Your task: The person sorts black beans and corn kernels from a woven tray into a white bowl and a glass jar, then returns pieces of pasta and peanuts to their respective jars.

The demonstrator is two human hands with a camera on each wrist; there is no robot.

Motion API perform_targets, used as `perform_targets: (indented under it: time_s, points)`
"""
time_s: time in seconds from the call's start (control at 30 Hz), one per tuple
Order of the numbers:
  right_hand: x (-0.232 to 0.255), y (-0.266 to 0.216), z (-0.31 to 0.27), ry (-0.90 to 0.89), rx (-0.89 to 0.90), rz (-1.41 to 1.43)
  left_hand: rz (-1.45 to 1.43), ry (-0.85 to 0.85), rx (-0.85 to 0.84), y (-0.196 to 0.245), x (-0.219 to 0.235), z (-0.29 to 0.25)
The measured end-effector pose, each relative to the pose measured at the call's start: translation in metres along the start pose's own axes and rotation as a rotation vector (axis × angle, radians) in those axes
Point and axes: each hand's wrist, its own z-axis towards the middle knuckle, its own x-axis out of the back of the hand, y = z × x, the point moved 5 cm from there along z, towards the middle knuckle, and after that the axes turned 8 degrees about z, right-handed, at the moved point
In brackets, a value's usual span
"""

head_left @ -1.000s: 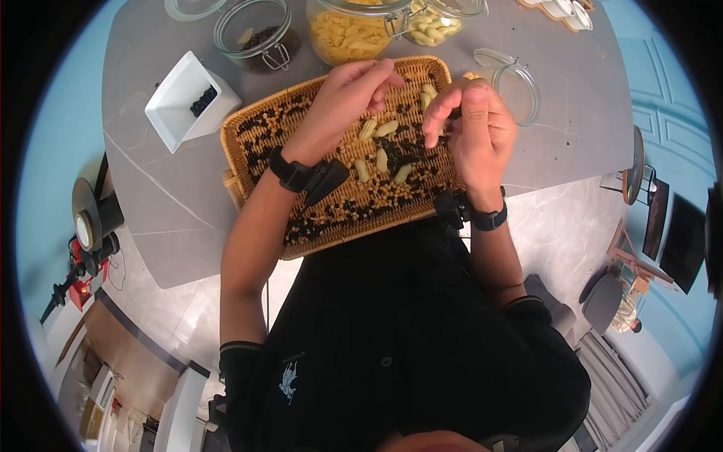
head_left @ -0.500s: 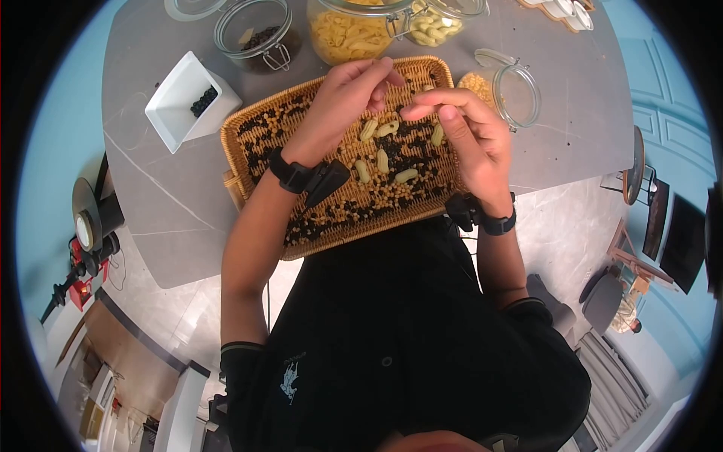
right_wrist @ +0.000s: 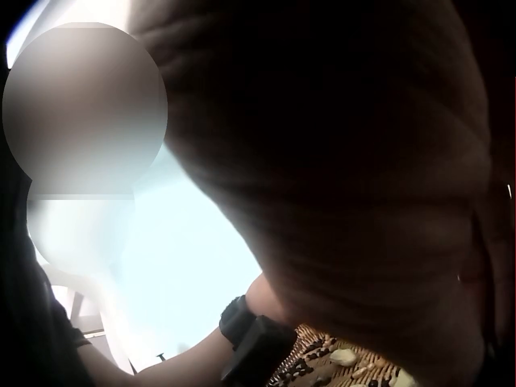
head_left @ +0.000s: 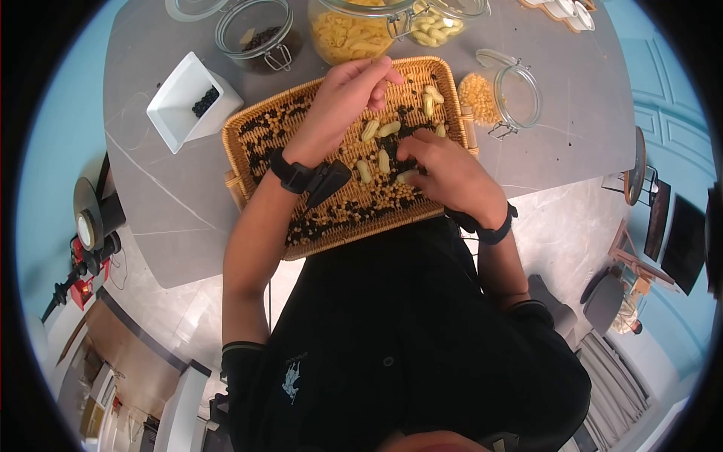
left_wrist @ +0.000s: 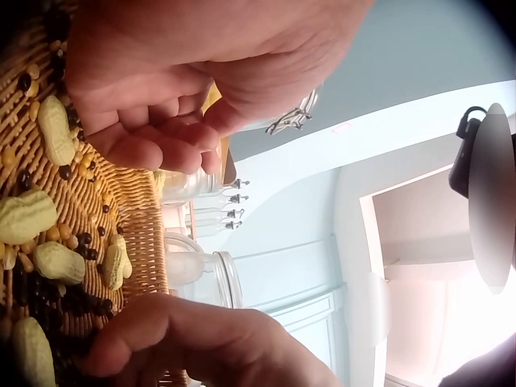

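A rectangular wicker basket [head_left: 325,248] holds black beans, yellow corn kernels and several peanuts [head_left: 384,160]. Over its upper middle hangs my left hand [head_left: 350,98], fingers curled and thumb alongside; the left wrist view shows no object between the fingertips of this hand [left_wrist: 173,97], but the inside of the palm is hidden. My right hand [head_left: 456,169] is low over the basket's right part, thumb and forefinger apart, beside a peanut and dark beans. In the left wrist view the right hand [left_wrist: 201,334] reaches down by the beans. The palm [right_wrist: 339,177] fills much of the right wrist view.
A white dish [head_left: 169,113] with black beans stands left of the basket. Behind are glass jars of dark beans [head_left: 260,60], pasta [head_left: 350,34] and peanuts [head_left: 437,26]. A corn jar [head_left: 482,98] lies on its side at the right.
My right hand has turned over and come down from beside the left hand into the basket's right part, uncovering peanuts and the corn jar. The left hand has stayed in place.
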Motion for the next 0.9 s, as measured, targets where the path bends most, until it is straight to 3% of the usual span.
perform_targets:
  time_s: [0.17, 0.47, 0.57, 0.9]
  points:
    - [-0.012, 0.013, -0.003, -0.085, -0.009, -0.127, 0.007, -0.013, -0.001, -0.003, -0.001, 0.001]
    - [0.007, -0.001, -0.003, 0.182, -0.184, -0.207, 0.004, -0.018, -0.002, -0.003, -0.001, 0.001]
    - [-0.008, -0.002, -0.006, -0.028, -0.134, -0.149, 0.004, -0.014, -0.003, -0.003, -0.001, 0.001]
    - [-0.041, -0.018, 0.000, -0.071, -0.088, -0.107, 0.016, -0.017, 0.003, -0.003, -0.003, 0.000]
